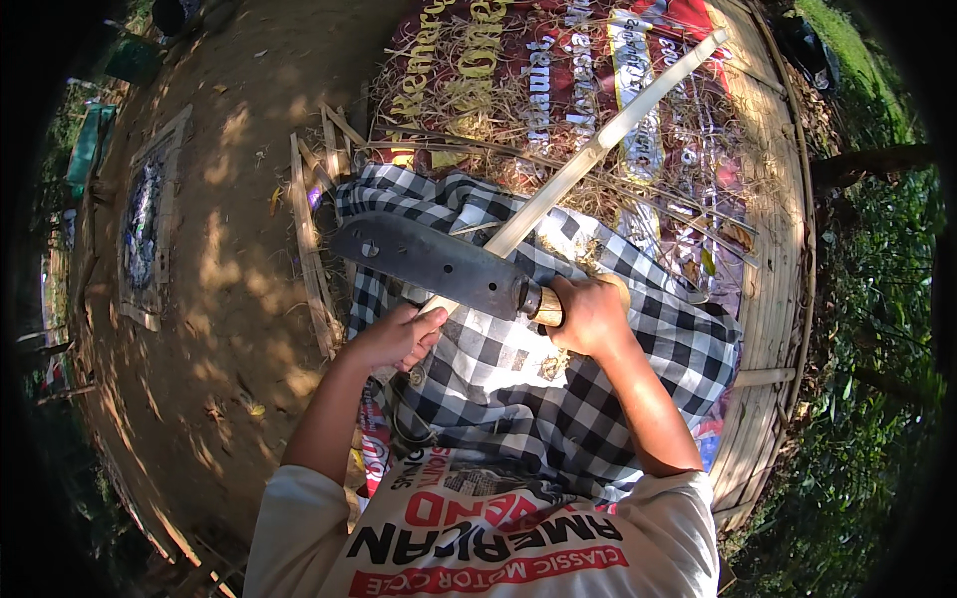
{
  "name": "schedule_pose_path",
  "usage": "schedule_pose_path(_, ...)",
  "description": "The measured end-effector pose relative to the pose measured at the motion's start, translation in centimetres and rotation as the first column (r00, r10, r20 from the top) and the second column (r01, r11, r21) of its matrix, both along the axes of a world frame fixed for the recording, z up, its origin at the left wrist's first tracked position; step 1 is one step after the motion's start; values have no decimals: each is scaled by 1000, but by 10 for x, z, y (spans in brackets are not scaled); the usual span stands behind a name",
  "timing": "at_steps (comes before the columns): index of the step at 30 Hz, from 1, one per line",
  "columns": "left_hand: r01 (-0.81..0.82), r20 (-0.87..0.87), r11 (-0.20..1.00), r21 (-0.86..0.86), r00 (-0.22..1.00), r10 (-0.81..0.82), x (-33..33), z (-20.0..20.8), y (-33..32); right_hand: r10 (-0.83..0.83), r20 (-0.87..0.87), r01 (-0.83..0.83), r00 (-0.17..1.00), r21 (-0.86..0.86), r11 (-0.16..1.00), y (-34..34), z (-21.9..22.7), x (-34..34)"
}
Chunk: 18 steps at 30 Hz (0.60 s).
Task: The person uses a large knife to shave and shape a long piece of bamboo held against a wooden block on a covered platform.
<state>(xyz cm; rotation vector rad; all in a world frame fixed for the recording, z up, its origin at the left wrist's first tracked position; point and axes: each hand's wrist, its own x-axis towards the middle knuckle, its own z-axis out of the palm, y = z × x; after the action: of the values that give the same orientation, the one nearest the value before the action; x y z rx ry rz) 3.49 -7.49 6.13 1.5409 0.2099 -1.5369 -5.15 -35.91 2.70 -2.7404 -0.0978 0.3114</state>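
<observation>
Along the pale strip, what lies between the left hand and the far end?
In the head view, the broad dark blade crosses over the pale strip there, just beyond the left hand.

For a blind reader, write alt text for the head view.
The right hand holds a cleaver across a pale strip gripped in the left hand. A checked cloth lies beneath; shavings litter a red banner beyond.

The knife (pixel 419 261) crosses over the strip (pixel 610 136) above the cloth (pixel 598 429); the strip reaches forward and right over the banner (pixel 550 65). Shavings (pixel 469 95) lie on the banner. Slats (pixel 778 299) run along the right, foliage (pixel 877 419) beyond; ground (pixel 219 339) spreads left.
</observation>
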Motion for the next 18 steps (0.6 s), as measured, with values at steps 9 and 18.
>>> schedule_pose_path(9,-24,-59,996,-90,998,18,3,-6,5,-4,192,10,981,-30,999,-40,3,-1)
schedule_pose_path(18,39,-76,996,-78,996,-45,7,3,2,-294,217,342,931,-232,911,-135,20,-23)
